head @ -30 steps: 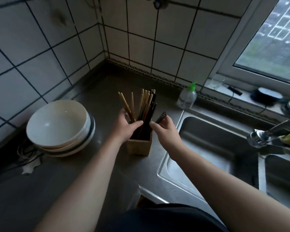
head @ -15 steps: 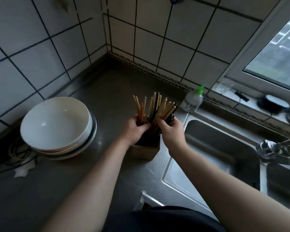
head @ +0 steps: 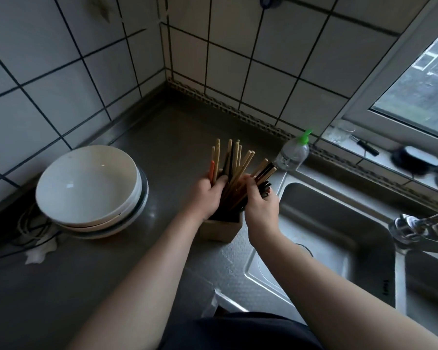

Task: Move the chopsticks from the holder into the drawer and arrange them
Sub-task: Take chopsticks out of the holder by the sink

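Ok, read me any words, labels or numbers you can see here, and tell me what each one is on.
Nothing can be read here.
Label on the clear bottle with the green cap: there is print, but it is too blurred to read.
Small dark mark on the sink rim between the basins: too small to read.
No other text shows.

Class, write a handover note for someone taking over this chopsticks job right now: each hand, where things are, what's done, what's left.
Left hand grips the left side of the chopsticks.
Right hand grips their right side.
The chopsticks stand in the holder on the counter beside the sink.
Done: no chopsticks seen outside the holder.
Left: lift them out, place them in the drawer (not in view), arrange them.
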`<state>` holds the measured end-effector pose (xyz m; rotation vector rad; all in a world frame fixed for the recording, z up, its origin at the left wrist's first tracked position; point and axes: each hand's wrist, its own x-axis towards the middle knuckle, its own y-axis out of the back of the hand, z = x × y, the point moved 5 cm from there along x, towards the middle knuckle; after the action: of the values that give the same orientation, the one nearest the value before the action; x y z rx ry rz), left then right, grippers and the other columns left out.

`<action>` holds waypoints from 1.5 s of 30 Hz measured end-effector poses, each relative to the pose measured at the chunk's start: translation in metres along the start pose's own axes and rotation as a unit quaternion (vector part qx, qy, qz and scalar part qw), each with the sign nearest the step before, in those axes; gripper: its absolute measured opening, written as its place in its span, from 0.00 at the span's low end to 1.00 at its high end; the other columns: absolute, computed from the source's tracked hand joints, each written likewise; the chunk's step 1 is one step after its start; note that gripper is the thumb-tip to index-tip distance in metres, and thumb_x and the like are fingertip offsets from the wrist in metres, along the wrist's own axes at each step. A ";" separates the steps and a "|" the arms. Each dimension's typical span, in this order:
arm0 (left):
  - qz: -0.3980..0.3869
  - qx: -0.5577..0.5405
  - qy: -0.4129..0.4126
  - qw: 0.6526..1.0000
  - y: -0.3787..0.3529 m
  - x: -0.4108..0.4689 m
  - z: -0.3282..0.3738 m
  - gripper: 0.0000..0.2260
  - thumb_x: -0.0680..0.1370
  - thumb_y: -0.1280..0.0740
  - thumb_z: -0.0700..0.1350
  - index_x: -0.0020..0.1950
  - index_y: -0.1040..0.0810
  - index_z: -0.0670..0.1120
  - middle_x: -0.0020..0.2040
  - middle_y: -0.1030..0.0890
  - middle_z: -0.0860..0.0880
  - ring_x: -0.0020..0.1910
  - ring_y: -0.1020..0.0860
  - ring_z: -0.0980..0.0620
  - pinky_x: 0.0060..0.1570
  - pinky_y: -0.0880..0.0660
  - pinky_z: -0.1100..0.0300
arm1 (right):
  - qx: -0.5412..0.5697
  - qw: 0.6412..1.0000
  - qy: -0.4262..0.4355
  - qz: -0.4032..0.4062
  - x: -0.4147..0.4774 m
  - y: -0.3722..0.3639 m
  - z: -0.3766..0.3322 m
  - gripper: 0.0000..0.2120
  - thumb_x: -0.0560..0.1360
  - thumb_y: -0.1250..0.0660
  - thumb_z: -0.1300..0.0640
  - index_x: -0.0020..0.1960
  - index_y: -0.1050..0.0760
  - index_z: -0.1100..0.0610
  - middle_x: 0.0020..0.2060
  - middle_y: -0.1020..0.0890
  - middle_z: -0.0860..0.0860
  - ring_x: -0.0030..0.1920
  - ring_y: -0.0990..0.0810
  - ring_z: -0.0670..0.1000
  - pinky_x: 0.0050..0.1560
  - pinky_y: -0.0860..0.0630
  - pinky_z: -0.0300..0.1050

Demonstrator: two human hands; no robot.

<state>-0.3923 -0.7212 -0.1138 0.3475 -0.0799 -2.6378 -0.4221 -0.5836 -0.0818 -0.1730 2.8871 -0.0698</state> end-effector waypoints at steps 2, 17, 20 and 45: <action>0.040 0.040 0.005 0.998 0.001 -0.003 -0.002 0.12 0.79 0.37 0.56 0.41 0.21 0.51 0.36 0.18 0.52 0.38 0.18 0.53 0.40 0.23 0.57 | 0.021 1.000 0.005 0.011 -0.002 0.001 -0.003 0.10 0.79 0.38 0.55 0.45 0.19 0.52 0.38 0.14 0.46 0.41 0.16 0.44 0.40 0.22 0.35; 0.082 -0.026 -0.104 0.991 0.002 -0.022 0.034 0.10 0.83 0.42 0.45 0.59 0.22 0.51 0.55 0.18 0.57 0.58 0.22 0.65 0.50 0.26 0.72 | 0.104 0.991 0.022 0.075 0.000 0.024 -0.038 0.07 0.80 0.39 0.59 0.51 0.23 0.56 0.44 0.13 0.53 0.49 0.15 0.50 0.54 0.20 0.49; 0.090 -0.027 -0.119 0.988 0.005 -0.023 0.039 0.11 0.83 0.42 0.45 0.61 0.23 0.49 0.56 0.18 0.56 0.57 0.22 0.66 0.51 0.27 0.73 | 0.113 0.989 0.034 0.086 0.000 0.029 -0.047 0.08 0.80 0.39 0.60 0.48 0.22 0.53 0.47 0.14 0.55 0.51 0.15 0.52 0.53 0.20 0.47; 0.148 0.011 -0.320 0.936 0.005 -0.114 0.161 0.15 0.84 0.42 0.43 0.69 0.26 0.43 0.65 0.22 0.50 0.65 0.26 0.62 0.61 0.29 0.69 | 0.312 0.930 0.187 0.058 -0.054 0.113 -0.164 0.08 0.80 0.40 0.62 0.51 0.23 0.61 0.47 0.15 0.58 0.53 0.16 0.58 0.49 0.19 0.49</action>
<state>-0.3348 -0.6731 0.0688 -0.4942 -0.3440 -2.3426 -0.4238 -0.4596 0.0832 0.1483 3.0499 -1.0877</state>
